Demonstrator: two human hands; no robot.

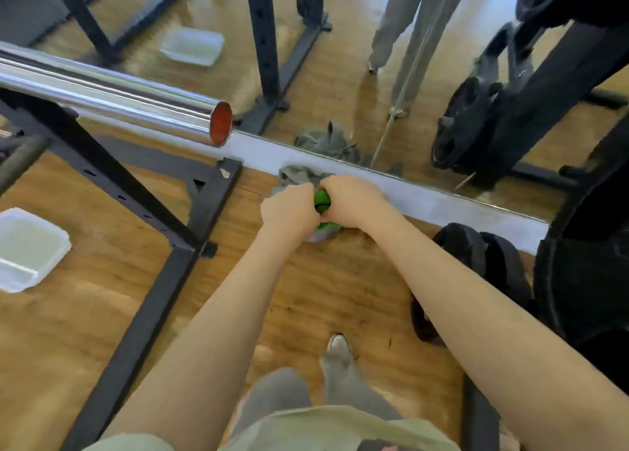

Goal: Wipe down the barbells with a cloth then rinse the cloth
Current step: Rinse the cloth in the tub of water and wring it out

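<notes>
Both my hands grip a bunched green cloth point(322, 202) held out in front of me above the wooden floor. My left hand point(289, 208) curls round its left end and my right hand point(352, 198) round its right end, knuckles almost touching. Only a small part of the cloth shows between and below the fists. The chrome barbell point(112, 99) lies on the black rack at upper left, its red-capped end point(220, 123) pointing towards me, well to the left of my hands.
A clear plastic tub of water point(29, 249) sits on the floor at left. A grey rag point(299, 174) lies by the mirror's base. The black rack frame point(149, 280) crosses the floor. Weight plates point(476, 260) lean at right. The mirror reflects legs and the rack.
</notes>
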